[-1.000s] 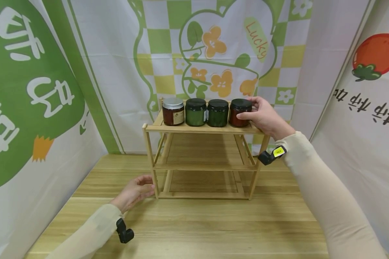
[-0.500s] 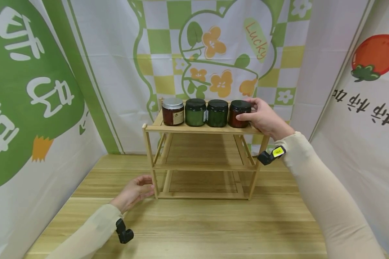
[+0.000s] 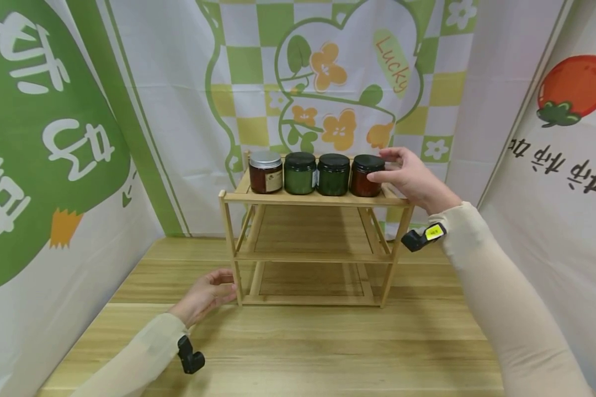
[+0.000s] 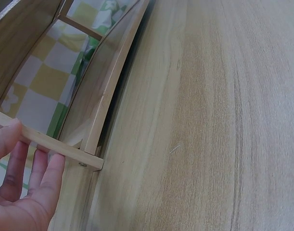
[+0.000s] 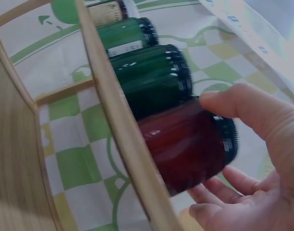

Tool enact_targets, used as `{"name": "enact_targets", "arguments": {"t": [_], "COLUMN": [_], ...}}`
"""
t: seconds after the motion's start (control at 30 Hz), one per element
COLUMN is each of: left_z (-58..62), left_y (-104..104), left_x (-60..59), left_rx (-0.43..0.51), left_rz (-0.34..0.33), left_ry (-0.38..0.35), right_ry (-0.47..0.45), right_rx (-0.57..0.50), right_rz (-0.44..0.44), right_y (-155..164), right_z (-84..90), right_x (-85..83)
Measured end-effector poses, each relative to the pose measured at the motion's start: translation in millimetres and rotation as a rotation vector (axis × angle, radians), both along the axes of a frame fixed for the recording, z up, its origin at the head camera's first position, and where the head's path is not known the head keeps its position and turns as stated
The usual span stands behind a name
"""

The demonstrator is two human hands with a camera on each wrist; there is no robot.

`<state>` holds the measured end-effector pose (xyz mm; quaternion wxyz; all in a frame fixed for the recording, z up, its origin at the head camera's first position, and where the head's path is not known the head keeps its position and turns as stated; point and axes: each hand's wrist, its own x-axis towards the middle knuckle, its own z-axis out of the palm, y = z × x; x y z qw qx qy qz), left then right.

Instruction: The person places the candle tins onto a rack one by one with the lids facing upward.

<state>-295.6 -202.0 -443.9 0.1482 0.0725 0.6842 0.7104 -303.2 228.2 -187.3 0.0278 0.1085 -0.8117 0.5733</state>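
Note:
On the top tier of a wooden rack (image 3: 312, 256) stand jars in a row. A red-brown jar with a black lid (image 3: 366, 177) is at the right end, beside two green jars (image 3: 333, 176) with black lids. A brown jar with a silver lid (image 3: 266, 173) is at the left end. My right hand (image 3: 414, 179) is spread loosely around the right-end jar, thumb at its near side, fingers behind it; the right wrist view shows gaps around this jar (image 5: 190, 147). My left hand (image 4: 29, 187) pinches the rack's front left leg (image 4: 50, 143) between thumb and fingers, low down.
The rack stands on a wood-grain table (image 3: 298, 353), its two lower tiers bare. A printed cloth (image 3: 248, 66) hangs close behind it. More cloth walls (image 3: 551, 182) flank the table on both sides.
My right hand has loosened and shifted slightly right, its thumb drawing back from the front of the red-brown jar. That jar moved slightly toward me earlier. My left hand has stayed in place.

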Motion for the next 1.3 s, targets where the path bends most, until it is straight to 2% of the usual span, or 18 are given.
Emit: {"name": "enact_targets", "arguments": {"t": [0.37,0.63,0.8,1.03,1.13,1.3], "left_z": [0.5,2.1,2.0,2.6,2.5,2.7], "left_y": [0,1,1,0,1,0], "left_x": [0.4,1.2,1.8,1.9,2.3,2.6], "left_rx": [0.007,0.001,0.003,0.001,0.002,-0.001], "left_rz": [0.008,0.001,0.003,0.003,0.000,-0.003], "left_ry": [-0.006,0.004,-0.007,-0.006,-0.006,-0.001], "right_ry": [0.071,0.152,0.248,0.321,0.323,0.289], "right_rx": [-0.309,-0.422,-0.466,-0.510,-0.460,-0.326], "right_rz": [0.085,0.097,0.128,0.225,0.246,0.213], "right_y": [27,60,80,101,108,115], "right_z": [11.3,-2.1,-25.4,-77.0,-100.7,-134.9], "right_x": [21.5,39.4,46.2,47.1,47.9,50.1]}}
